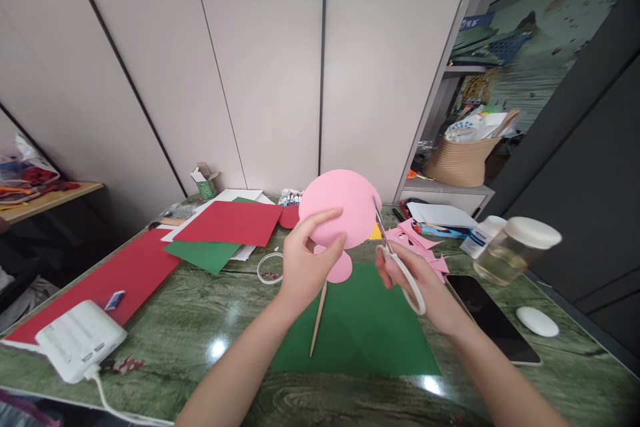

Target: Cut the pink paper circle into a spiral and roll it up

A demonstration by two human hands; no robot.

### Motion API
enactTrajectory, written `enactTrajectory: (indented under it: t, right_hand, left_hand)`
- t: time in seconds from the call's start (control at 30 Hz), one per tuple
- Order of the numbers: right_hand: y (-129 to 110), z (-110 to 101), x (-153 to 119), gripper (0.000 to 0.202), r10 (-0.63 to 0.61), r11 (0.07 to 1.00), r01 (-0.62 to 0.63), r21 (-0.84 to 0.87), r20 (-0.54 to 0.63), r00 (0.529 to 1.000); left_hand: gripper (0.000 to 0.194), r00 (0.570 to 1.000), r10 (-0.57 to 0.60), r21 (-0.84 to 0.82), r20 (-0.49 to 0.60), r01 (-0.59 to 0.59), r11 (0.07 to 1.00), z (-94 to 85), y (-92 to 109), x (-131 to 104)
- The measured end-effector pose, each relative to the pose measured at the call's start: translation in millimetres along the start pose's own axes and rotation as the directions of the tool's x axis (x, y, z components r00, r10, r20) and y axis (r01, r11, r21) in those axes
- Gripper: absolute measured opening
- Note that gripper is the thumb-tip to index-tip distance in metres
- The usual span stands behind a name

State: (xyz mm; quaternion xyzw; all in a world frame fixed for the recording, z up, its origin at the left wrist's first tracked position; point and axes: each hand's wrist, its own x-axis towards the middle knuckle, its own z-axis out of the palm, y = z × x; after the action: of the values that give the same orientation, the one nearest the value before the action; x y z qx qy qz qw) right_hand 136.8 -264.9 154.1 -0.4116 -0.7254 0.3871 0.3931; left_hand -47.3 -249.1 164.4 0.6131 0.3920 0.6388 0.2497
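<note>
A large pink paper circle (pixel 337 193) is held up by my left hand (pixel 310 247), pinched at its lower left between thumb and fingers. My right hand (pixel 407 273) grips white-handled scissors (pixel 413 290), whose blades meet the circle's right edge. Below lies a smaller pink paper circle (pixel 341 268), partly hidden by my left hand. It rests at the top of a green paper sheet (pixel 375 327). A wooden pencil (pixel 319 320) lies on that sheet, under my left wrist.
Pink paper scraps (pixel 413 233) lie to the right, near a black phone (pixel 493 317), a white mouse (pixel 537 321) and a lidded jar (pixel 515 253). Red paper (pixel 230 222), a tape roll (pixel 270 268) and a white power adapter (pixel 80 340) are on the left.
</note>
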Motion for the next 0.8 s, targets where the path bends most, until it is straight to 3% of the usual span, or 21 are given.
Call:
enactTrajectory:
  t: [0.33, 0.8]
  right_hand:
    - [-0.7, -0.8, 0.7, 0.036, 0.0, 1.0, 0.0, -0.002, -0.013, 1.0]
    - [6.2, -1.5, 2.0, 0.038, 0.0, 1.0, 0.0, -0.031, -0.002, 1.0]
  left_hand:
    - [0.029, 1.0, 0.007, 0.026, 0.024, -0.008, 1.0, 0.0, 0.6, -1.0]
    - [0.018, 1.0, 0.005, -0.027, -0.027, -0.005, 1.0, -1.0, 0.5, 0.5]
